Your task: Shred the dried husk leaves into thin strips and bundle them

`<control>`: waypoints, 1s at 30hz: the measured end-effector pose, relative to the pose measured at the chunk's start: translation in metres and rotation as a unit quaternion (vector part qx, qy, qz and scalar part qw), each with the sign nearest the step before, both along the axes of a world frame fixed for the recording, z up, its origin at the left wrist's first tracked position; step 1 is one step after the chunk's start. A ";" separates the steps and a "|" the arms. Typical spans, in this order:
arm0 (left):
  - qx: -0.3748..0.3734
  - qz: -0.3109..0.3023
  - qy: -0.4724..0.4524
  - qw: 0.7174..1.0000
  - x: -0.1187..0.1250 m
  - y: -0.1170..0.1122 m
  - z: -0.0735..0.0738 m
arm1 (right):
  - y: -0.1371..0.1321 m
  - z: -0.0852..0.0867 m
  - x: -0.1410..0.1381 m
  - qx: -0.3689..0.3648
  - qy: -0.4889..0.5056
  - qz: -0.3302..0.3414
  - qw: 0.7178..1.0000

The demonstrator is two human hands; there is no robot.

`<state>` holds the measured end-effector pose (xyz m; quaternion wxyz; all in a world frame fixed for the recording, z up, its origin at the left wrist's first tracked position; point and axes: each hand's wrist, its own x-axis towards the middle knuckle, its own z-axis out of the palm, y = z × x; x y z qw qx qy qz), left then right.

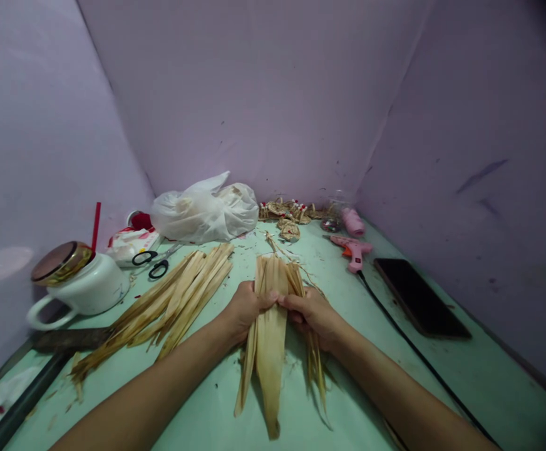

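Dried corn husks (271, 351), pale yellow and long, hang over the middle of the table with their pointed ends toward me. My left hand (248, 308) grips them from the left, thumb on top. From the right, my right hand (314, 312) closes on the same husks, its thumb tip meeting the left thumb. Narrower husk strips (317, 369) trail below the right hand. A spread pile of husks (179, 294) lies left of my hands. Thin fibres (296, 254) are scattered just beyond the held husks.
Left stand a white mug (97, 291), black-handled scissors (158, 268) and a white plastic bag (205, 210). Small woven pieces (289, 230) lie at the back. On the right are a pink glue gun (355, 250), its black cord (409, 341), pink twine (352, 222) and a phone (421, 297).
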<state>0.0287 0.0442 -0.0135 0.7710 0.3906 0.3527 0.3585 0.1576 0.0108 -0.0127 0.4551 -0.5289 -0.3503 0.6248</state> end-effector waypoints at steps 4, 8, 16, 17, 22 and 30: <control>-0.009 -0.038 -0.032 0.999 -0.003 0.003 0.003 | 0.002 0.000 0.001 0.013 0.074 -0.022 0.997; -0.051 -0.035 -0.064 0.996 -0.009 0.012 0.007 | 0.004 0.006 0.010 0.000 0.176 -0.010 0.984; -0.087 0.015 -0.024 0.996 -0.013 0.020 0.006 | 0.005 0.029 0.051 -0.032 0.314 0.053 0.947; -0.092 0.017 -0.024 0.995 -0.013 0.020 0.006 | 0.004 0.033 0.058 -0.009 0.333 0.063 0.941; -0.097 0.016 -0.017 0.995 -0.013 0.020 0.004 | 0.001 0.049 0.085 0.099 0.374 0.049 0.921; -0.031 -0.025 -0.017 0.999 -0.009 0.015 0.001 | 0.001 0.018 0.025 -0.046 0.082 0.016 0.995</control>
